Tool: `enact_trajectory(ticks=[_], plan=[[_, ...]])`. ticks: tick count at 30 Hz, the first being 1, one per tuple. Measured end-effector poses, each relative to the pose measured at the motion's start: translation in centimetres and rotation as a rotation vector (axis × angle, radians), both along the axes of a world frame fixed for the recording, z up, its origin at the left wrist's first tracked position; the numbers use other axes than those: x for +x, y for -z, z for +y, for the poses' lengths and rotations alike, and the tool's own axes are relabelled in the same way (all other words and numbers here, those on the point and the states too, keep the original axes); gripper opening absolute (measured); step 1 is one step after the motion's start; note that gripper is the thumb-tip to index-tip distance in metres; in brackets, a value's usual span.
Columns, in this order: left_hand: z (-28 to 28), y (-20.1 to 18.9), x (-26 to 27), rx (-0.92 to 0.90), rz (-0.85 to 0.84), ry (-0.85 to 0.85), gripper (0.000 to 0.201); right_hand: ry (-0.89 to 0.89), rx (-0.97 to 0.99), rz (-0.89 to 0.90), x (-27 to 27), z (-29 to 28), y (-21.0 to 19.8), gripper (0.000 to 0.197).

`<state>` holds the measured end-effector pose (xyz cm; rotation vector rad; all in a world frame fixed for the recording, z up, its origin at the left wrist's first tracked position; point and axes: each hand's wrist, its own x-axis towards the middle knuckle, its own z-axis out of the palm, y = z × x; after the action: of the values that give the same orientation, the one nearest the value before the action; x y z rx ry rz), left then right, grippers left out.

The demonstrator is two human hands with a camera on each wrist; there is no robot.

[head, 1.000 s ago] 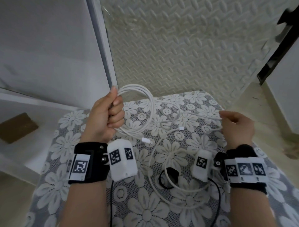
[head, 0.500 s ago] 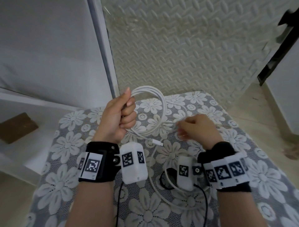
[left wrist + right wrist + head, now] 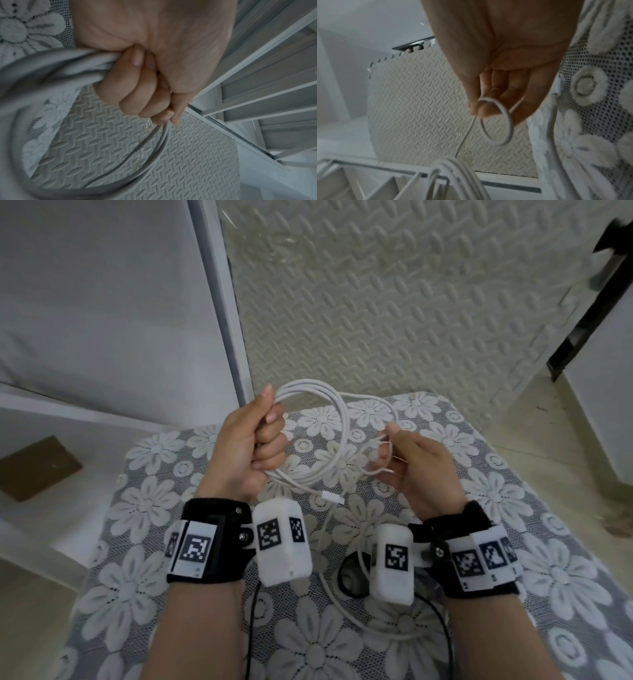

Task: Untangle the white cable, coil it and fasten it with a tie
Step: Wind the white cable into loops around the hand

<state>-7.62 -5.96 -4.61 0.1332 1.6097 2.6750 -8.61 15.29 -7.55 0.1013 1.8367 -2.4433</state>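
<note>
Smooth round white cable (image 3: 337, 436) coils fisted in left hand (image 3: 251, 445); small loop, clearest in wrist view, pinched by right hand (image 3: 498, 75).

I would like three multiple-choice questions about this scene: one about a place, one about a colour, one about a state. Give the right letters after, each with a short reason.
1. Where does the black tie lie?
A. on the cloth, between the wrists
B. in the left hand
C. on the brown block

2. What colour is the cable?
A. black
B. white
C. red

3. What is the left hand doing?
A. lying flat on the cloth
B. hanging idle
C. gripping the coiled loops in a fist

Answers: 1 A, the black ring rests on the cloth near the right wrist camera. 2 B, all its loops are white. 3 C, its fingers are curled round the bundle, while the right hand pinches a small loop.
</note>
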Motion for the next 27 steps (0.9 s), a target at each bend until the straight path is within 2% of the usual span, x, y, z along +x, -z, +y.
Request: enact_trajectory(ticks=[6, 10, 16, 19, 22, 26, 27], plan=[[-0.4, -0.1, 0.0, 0.054, -0.014, -0.018, 0.035, -0.166, -0.439, -0.028, 0.2, 1.4, -0.9, 0.024], [-0.2, -0.2, -0.1, 0.047, -0.017, 0.008, 0.035, -0.27, -0.637, -0.02, 0.4, 1.5, -0.7, 0.019], [0.1, -0.1, -0.2, 0.046, -0.016, 0.029, 0.035, -0.25, -0.672, -0.045, 0.7, 0.3, -1.1, 0.022], [0.1, -0.2, -0.2, 0.046, -0.018, 0.03, 0.035, -0.318, -0.665, -0.063, 0.5, 0.6, -0.7, 0.019], [0.2, -0.2, -0.1, 0.016, -0.009, 0.023, 0.035, -0.298, -0.517, -0.085, 0.0, 0.9, -0.1, 0.014], [0.1, -0.1, 0.0, -0.014, 0.0, -0.006, 0.035, 0.02, 0.129, -0.008, -0.1, 0.7, 0.4, 0.021], [0.0, -0.1, 0.0, -0.017, 0.002, -0.02, 0.035, 0.074, 0.224, 0.012, -0.1, 0.7, 0.5, 0.021]])
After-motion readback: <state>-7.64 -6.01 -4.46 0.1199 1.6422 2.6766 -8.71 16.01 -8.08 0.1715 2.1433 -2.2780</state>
